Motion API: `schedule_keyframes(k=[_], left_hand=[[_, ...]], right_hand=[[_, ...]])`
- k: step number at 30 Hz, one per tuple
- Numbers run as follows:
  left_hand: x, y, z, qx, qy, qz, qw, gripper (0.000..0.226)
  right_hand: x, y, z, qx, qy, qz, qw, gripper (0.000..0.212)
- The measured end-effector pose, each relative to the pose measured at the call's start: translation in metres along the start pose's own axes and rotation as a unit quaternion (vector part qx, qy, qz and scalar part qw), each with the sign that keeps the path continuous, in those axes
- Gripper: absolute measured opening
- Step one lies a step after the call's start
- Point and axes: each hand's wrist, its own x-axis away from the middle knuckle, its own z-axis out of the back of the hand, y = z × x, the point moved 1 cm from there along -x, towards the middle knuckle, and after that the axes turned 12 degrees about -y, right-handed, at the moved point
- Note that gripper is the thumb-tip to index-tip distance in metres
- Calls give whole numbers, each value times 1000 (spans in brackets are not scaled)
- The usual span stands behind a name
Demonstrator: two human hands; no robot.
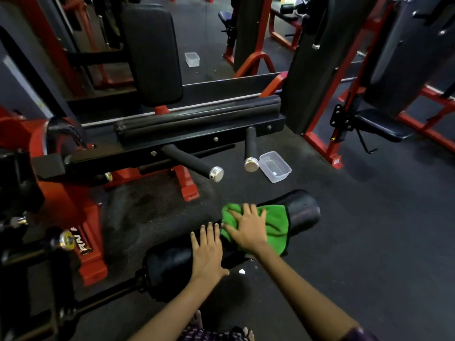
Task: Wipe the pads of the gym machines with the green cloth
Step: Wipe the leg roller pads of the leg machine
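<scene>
The green cloth (275,225) is lying draped over the upper middle of a black roller pad (302,212), a padded cylinder on a low arm of the red-framed machine, just above the rubber floor (369,242). The right hand (248,227) is pressing down on the cloth with its fingers (246,210) spread flat and straight, not clutching the fabric, so the cloth is being pushed along the pad rather than held in a fist. Just beside it, the left hand (209,249) is resting flat on the bare vinyl with its fingers straight and relaxed, gripping nothing, apparently steadying the roller so it is not turning under the wipe. Judging by where the cloth is sitting, this pad is only partly covered: the far end beyond the cloth and the near end under and below the left hand are showing bare, and whether they are already wiped cannot be told. Further out, the long black pad (197,121) on the machine's crossbar, the upright back pad (152,55) and the seat pad (384,126) of the machine on the right are all waiting with nothing on them, so most of the job seems to be remaining. A clear plastic container (274,166) is standing on the floor near the two handle grips (192,163).
</scene>
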Motion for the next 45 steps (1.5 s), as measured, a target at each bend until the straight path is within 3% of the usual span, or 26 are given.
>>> schedule_keyframes(k=[3, 5, 7, 9, 11, 14, 16, 19, 21, 23, 25, 27, 29, 33, 36, 38, 40, 42, 43, 45], left_hand=[[6, 5, -12, -10, 20, -5, 1000, 117], [8, 6, -17, -11, 28, -8, 1000, 116], [8, 6, -15, -7, 25, -8, 1000, 118], [8, 6, -7, 14, 12, -13, 1000, 126], [4, 1, 3, 58, 16, -15, 998, 133], [-11, -13, 21, 89, 5, -15, 996, 139], [-22, -19, 27, 99, -45, -7, 994, 143], [-29, -20, 27, 120, -107, -12, 987, 139], [-30, -19, 25, 130, -109, -18, 985, 135], [-29, -19, 23, 136, -101, -14, 986, 134], [-27, -17, 22, 128, -89, -4, 988, 133], [-24, -13, 20, 113, -69, 9, 991, 133], [-17, -5, 17, 94, -39, 25, 994, 132], [2, 8, 0, 52, 8, 49, 997, 124], [7, 12, -11, 44, 27, 40, 998, 120], [7, 10, -12, 48, 26, 33, 998, 122], [6, 6, -9, 53, 22, 22, 998, 123], [3, 1, -2, 74, 29, 9, 997, 121], [0, -3, 3, 91, 38, 3, 995, 120], [-8, -11, 14, 116, 46, -8, 992, 120]], right_hand=[[20, 22, -9, -1, 42, 124, 991, 57], [19, 60, -9, 34, 29, 144, 989, 63], [7, 89, 2, 15, 20, 43, 999, 70], [-9, 99, 19, -75, -11, -106, 991, 62], [-21, 85, 28, -59, -21, -153, 986, 55], [-22, 33, 23, 17, -60, -43, 997, 67], [-6, 11, 9, 23, -57, 48, 997, 81], [12, 31, 0, 29, 4, 193, 981, 67], [11, 63, -2, 54, 25, 220, 974, 65], [2, 81, 2, 50, 23, 189, 980, 67], [-8, 74, 14, 15, 5, 95, 995, 73], [-14, 56, 20, -38, -13, -30, 999, 66], [-15, 27, 21, -41, -17, -57, 997, 56], [15, 3, -10, -31, 34, 74, 996, 61], [32, 46, -22, 50, 75, 215, 972, 76], [25, 83, -19, 43, 65, 180, 981, 77], [8, 102, -6, -29, 83, 54, 995, 64], [-9, 97, 13, -85, 25, -80, 993, 54], [-15, 88, 20, -75, 5, -111, 991, 53], [-22, 56, 24, -13, -24, -79, 997, 57]])
